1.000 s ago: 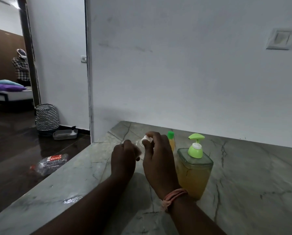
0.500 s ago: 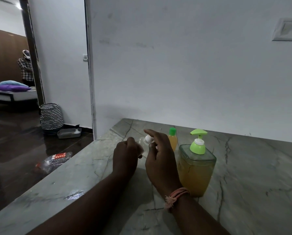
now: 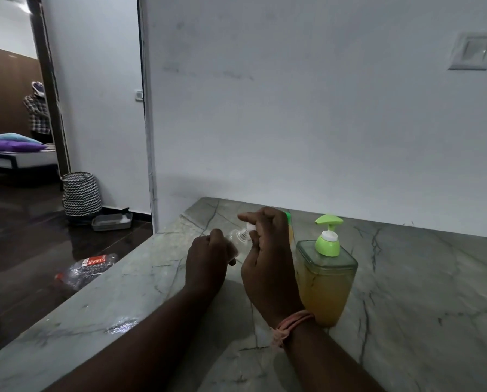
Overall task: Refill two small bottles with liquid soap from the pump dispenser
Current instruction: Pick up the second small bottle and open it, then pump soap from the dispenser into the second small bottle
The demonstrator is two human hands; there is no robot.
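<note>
My left hand grips a small clear bottle, tilted with its threaded neck towards the right. My right hand pinches the bottle's white cap at the neck. Behind my right hand stands a second small bottle with yellow liquid and a green cap, mostly hidden. To the right stands the pump dispenser, a clear square tub of yellow soap with a green pump head.
All of this sits on a grey marble counter against a white wall. The counter's left edge drops to a dark floor with a crushed plastic bottle, a patterned basket and a grey tray.
The white cap has come up from the clear bottle's neck, so the threads show. Both hands stay in the same place above the counter.
</note>
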